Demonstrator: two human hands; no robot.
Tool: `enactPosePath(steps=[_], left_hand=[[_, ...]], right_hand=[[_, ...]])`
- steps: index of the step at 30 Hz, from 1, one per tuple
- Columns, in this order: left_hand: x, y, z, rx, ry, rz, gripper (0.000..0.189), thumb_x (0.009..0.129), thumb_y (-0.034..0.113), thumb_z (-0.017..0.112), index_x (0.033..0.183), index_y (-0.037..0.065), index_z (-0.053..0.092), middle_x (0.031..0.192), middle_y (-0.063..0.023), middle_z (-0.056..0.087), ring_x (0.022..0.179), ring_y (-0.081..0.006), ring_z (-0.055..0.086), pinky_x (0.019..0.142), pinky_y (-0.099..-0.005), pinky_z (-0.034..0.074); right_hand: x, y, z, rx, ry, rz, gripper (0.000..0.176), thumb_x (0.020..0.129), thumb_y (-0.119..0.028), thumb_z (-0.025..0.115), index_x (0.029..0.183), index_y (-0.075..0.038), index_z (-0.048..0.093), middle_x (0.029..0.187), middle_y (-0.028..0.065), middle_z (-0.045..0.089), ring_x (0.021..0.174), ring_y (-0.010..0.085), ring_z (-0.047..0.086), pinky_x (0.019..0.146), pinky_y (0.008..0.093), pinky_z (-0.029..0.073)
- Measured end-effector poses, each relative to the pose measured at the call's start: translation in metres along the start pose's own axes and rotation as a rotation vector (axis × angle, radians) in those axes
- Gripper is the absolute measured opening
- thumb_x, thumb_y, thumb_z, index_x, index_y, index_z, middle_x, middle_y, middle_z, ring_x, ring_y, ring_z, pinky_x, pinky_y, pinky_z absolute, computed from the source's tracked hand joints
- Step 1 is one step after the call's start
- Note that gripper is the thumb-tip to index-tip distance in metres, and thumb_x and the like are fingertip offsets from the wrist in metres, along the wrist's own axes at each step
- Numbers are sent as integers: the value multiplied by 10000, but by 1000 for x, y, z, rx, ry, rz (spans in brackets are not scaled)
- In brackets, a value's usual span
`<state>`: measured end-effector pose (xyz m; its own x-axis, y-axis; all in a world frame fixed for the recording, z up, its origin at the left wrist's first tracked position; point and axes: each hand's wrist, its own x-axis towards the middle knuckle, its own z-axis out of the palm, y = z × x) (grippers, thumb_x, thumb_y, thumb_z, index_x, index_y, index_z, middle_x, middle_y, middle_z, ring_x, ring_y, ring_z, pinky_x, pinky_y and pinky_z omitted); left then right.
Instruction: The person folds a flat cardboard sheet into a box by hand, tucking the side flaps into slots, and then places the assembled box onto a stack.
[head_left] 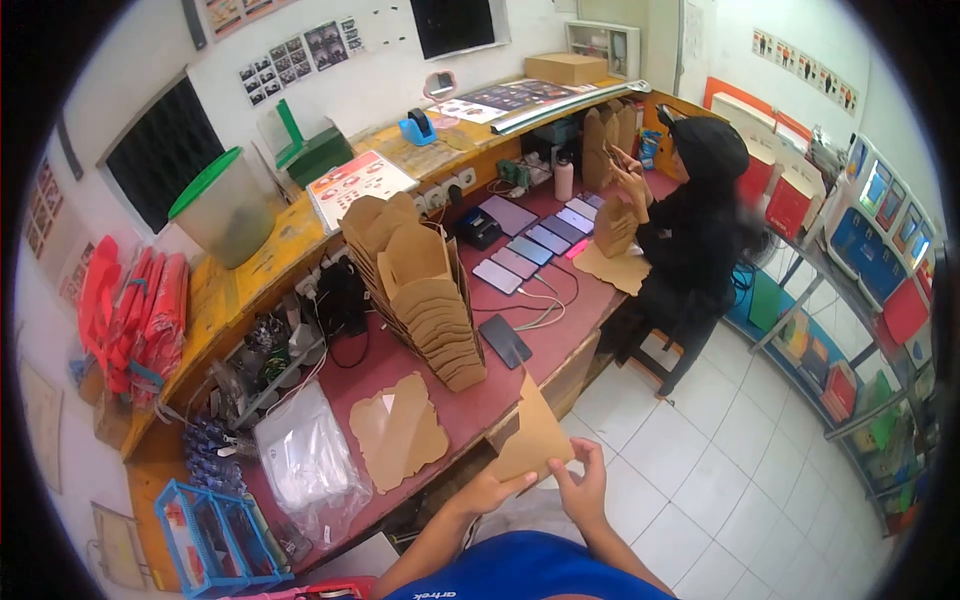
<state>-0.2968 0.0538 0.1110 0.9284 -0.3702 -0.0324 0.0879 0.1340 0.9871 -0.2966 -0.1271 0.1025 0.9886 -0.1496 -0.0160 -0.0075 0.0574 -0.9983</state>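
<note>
A brown cardboard sheet point(532, 437), partly folded, is held in front of my body near the table's front edge. My left hand point(492, 490) is closed on its lower left side. At its lower right, my right hand point(582, 478) pinches the edge between thumb and fingers. On the red tabletop point(440, 393) a flat brown cardboard piece point(399, 430) with wavy edges lies to the left. Beyond it stands a tall nested stack of folded cardboard boxes point(435, 320). A dark phone point(505, 341) lies just right of the stack.
A person in black point(695, 210) sits at the right, holding a phone near folded cardboard. Rows of phones point(549, 238) with cables lie mid-table. Clear plastic bags point(305, 450) and a blue basket point(215, 535) are at the left; a shelf rack point(855, 390) stands far right.
</note>
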Motion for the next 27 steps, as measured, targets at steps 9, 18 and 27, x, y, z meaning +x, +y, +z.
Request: enactPosePath(steps=[9, 18, 27], left_hand=[[-16, -33, 2, 18, 203, 8, 349, 1052, 210, 592, 1340, 14, 563, 1213, -26, 624, 1117, -135, 568, 980, -305, 467], [-20, -36, 2, 81, 188, -70, 355, 1083, 244, 531, 1348, 12, 576, 1254, -40, 633, 1144, -149, 563, 999, -329, 464], [-14, -46, 9, 160, 176, -40, 391, 1091, 282, 508, 1382, 28, 568, 1283, -44, 623, 1178, -156, 559, 1030, -336, 449]], right_hand=[[-2, 32, -9, -4, -251, 6, 435, 923, -77, 741, 1290, 4, 522, 1240, 111, 553, 1144, 217, 594, 832, 349, 615], [-13, 39, -2, 92, -243, 102, 396, 928, -49, 724, 1238, 23, 489, 1189, 145, 581, 1093, 213, 611, 760, 324, 624], [-12, 45, 7, 39, -147, 36, 320, 942, -68, 708, 1161, -6, 483, 1140, 138, 586, 1028, 202, 599, 736, 311, 572]])
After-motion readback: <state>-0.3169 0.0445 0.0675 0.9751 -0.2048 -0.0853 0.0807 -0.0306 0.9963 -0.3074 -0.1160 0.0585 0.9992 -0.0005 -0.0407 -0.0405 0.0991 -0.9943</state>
